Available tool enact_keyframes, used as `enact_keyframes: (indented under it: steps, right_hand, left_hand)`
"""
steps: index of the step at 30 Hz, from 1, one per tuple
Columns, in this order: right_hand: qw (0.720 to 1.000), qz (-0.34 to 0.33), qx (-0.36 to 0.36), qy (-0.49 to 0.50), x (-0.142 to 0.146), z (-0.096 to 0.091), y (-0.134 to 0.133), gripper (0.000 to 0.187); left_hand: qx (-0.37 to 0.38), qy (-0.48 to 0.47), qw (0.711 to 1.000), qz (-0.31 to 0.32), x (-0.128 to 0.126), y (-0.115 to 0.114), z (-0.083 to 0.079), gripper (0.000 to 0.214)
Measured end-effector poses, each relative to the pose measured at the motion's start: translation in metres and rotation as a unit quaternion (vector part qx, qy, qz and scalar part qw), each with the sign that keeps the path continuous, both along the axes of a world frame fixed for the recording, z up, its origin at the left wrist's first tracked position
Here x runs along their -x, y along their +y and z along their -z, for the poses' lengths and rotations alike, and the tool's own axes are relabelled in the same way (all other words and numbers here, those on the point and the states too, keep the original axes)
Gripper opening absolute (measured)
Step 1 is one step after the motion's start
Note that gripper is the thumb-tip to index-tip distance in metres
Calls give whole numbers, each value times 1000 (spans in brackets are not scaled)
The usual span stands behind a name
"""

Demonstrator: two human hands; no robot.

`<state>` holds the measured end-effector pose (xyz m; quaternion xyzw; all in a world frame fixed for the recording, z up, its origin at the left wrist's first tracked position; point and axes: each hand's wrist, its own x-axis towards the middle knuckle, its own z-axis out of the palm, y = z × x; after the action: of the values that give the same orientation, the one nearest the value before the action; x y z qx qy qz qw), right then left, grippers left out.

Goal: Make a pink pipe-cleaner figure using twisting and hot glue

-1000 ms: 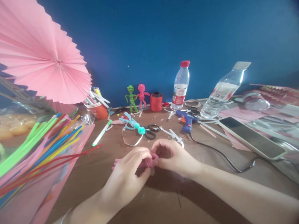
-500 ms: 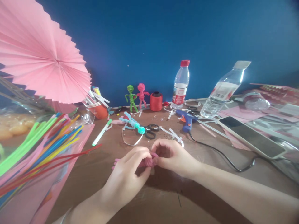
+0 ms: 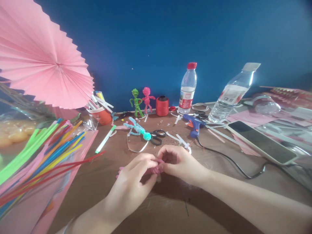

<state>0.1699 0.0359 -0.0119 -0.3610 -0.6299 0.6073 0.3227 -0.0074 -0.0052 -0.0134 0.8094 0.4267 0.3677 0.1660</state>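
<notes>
A pink pipe-cleaner figure (image 3: 156, 169) is held between both hands, low over the brown table. My left hand (image 3: 133, 180) is closed on its wound part, thumb below and fingers above, and hides most of the body; pink ends poke out on the far side of that hand. My right hand (image 3: 179, 164) pinches the figure's right end with thumb and forefinger. Just beyond the hands lies a light-blue pipe-cleaner figure (image 3: 140, 129), its turquoise head beside black-handled scissors (image 3: 158, 136).
Bundled coloured pipe cleaners (image 3: 53, 156) lie left below a pink paper fan (image 3: 48, 61). Green and pink figures (image 3: 146, 99) stand at the wall beside a red spool (image 3: 162, 106). A blue glue gun (image 3: 194, 125), its cord, bottles (image 3: 187, 91) and a phone (image 3: 263, 141) occupy the right.
Both hands keep their hold on the pink figure, with only slight finger movement around it. The whole view has shifted a little.
</notes>
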Motion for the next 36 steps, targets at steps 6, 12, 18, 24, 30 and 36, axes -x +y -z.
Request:
enact_keyframes:
  steps: [6, 12, 18, 24, 30, 36]
  right_hand:
    - [1000, 0, -2, -4, -1, 1, 1, 10]
    - [999, -6, 24, 23, -1, -1, 1, 17]
    - [992, -18, 76, 95, -1, -4, 1, 17]
    - [990, -29, 71, 117, -3, -4, 1, 17]
    - [999, -19, -10, 25, -2, -8, -6, 20]
    - [1000, -13, -17, 19, 0, -11, -9, 19]
  left_hand:
    - [-2, 3, 1000, -7, 0, 1, 0, 21]
    - [-4, 3, 1000, -12, 0, 0, 0, 21]
    - [-8, -3, 1000, -11, -1, 0, -2, 24]
    - [-22, -3, 1000, -14, 1, 1, -3, 25]
    - [-81, 4, 997, 11, 2, -2, -6, 32]
    - [-107, 3, 994, 9, 0, -2, -8, 33]
